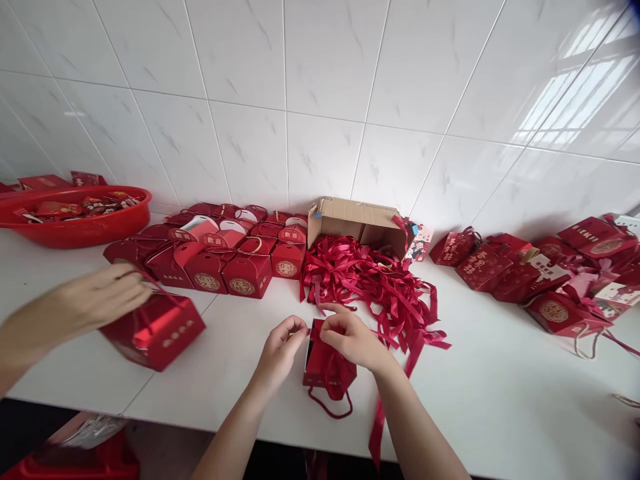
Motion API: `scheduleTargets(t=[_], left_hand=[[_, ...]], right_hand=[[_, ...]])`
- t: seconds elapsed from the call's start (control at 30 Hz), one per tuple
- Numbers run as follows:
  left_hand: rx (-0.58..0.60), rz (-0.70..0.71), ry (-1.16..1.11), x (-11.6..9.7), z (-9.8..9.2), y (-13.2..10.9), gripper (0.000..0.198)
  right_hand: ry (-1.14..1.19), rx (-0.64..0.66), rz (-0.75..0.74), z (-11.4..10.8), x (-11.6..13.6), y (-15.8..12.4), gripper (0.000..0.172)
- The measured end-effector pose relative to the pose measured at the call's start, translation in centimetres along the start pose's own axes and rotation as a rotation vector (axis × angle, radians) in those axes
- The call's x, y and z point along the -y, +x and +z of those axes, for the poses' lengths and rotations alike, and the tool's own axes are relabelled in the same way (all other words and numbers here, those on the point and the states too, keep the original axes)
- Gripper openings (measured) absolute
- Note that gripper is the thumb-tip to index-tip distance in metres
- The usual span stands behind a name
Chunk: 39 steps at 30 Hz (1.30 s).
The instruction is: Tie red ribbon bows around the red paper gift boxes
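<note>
A small red gift box (314, 367) stands on the white table in front of me, with a dark red ribbon (336, 373) across it and a twisted cord handle (333, 412) hanging at its near side. At the box's left edge, my left hand (283, 347) is closed in a pinch; a tiny bit of red shows at the fingertips. My right hand (355, 339) bends over the top of the box, thumb and index finger together, the other fingers partly extended. What its fingers grip is hidden.
Loose red ribbons (360, 273) spill from a cardboard carton (363, 212) behind the box. Rows of red boxes (245, 273) stand left of them. Another person's hand (100, 297) holds a red box (165, 340) by its handle. A red basin (75, 230) holds packets; tied boxes (555, 310) crowd the right.
</note>
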<state>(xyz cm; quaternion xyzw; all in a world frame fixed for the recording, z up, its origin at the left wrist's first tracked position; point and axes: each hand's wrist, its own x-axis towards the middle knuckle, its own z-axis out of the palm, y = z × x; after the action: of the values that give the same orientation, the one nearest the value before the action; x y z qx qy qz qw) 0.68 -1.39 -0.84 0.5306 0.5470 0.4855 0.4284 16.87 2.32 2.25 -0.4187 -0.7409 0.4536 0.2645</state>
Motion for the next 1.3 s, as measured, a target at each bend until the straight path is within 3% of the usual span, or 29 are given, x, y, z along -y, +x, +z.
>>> scheduleTargets(t=[0.1, 0.2, 0.4, 0.47, 0.57, 0.7, 0.77, 0.8, 0.9, 0.93, 1.0, 1.03, 1.07, 1.13, 1.3], left_hand=[[-0.032, 0.029, 0.192, 0.9, -0.5, 0.3, 0.021], [-0.105, 0.011, 0.528, 2.4, -2.1, 0.7, 0.018], [-0.201, -0.243, 0.812, 5.1, -6.3, -0.6, 0.010], [-0.209, -0.349, 0.871, 5.5, -7.3, -1.5, 0.014], [-0.256, -0.407, 0.917, 5.9, -8.8, -2.3, 0.017], [-0.503, -0.408, 0.909, 6.1, -10.6, -2.6, 0.015], [-0.576, -0.336, 0.815, 5.9, -10.2, -3.1, 0.018], [-0.534, -0.294, 0.723, 5.6, -9.4, -3.4, 0.021], [-0.149, -0.273, 0.320, 4.6, -5.6, -4.9, 0.031], [-0.083, -0.289, 0.205, 4.3, -4.2, -5.4, 0.036], [-0.205, -0.258, 0.073, 3.7, -2.0, -5.6, 0.042], [-0.205, -0.278, 0.042, 3.5, -1.3, -5.3, 0.042], [-0.115, -0.306, -0.003, 3.4, -1.1, -4.7, 0.039], [-0.044, -0.317, -0.062, 3.2, -1.3, -3.0, 0.039], [-0.132, -0.158, 0.015, 3.9, -2.2, 1.4, 0.038]], right_hand=[[0.004, -0.029, 0.002, -0.2, -0.2, -0.2, 0.019], [0.029, -0.169, 0.012, -0.9, -0.8, -1.2, 0.017], [0.202, -0.487, 0.100, -2.5, -4.5, -5.1, 0.032], [0.266, -0.488, 0.173, -2.4, -5.7, -6.4, 0.037], [0.370, -0.357, 0.295, -1.6, -6.9, -7.6, 0.044], [0.471, -0.272, 0.409, 0.1, -7.5, -7.4, 0.050], [0.571, -0.327, 0.410, 0.9, -7.8, -6.8, 0.047], [0.657, -0.364, 0.397, 1.3, -8.0, -6.5, 0.044], [1.023, -0.464, 0.357, 2.0, -8.4, -5.6, 0.036], [1.137, -0.484, 0.353, 2.1, -8.5, -5.3, 0.033], [1.293, -0.498, 0.342, 2.1, -8.4, -5.0, 0.026], [1.337, -0.498, 0.333, 2.0, -8.3, -4.8, 0.024], [1.366, -0.502, 0.319, 1.9, -8.2, -4.7, 0.023], [1.410, -0.523, 0.290, 1.6, -8.0, -4.5, 0.022], [1.460, -0.596, 0.235, 1.4, -7.6, -4.3, 0.016]])
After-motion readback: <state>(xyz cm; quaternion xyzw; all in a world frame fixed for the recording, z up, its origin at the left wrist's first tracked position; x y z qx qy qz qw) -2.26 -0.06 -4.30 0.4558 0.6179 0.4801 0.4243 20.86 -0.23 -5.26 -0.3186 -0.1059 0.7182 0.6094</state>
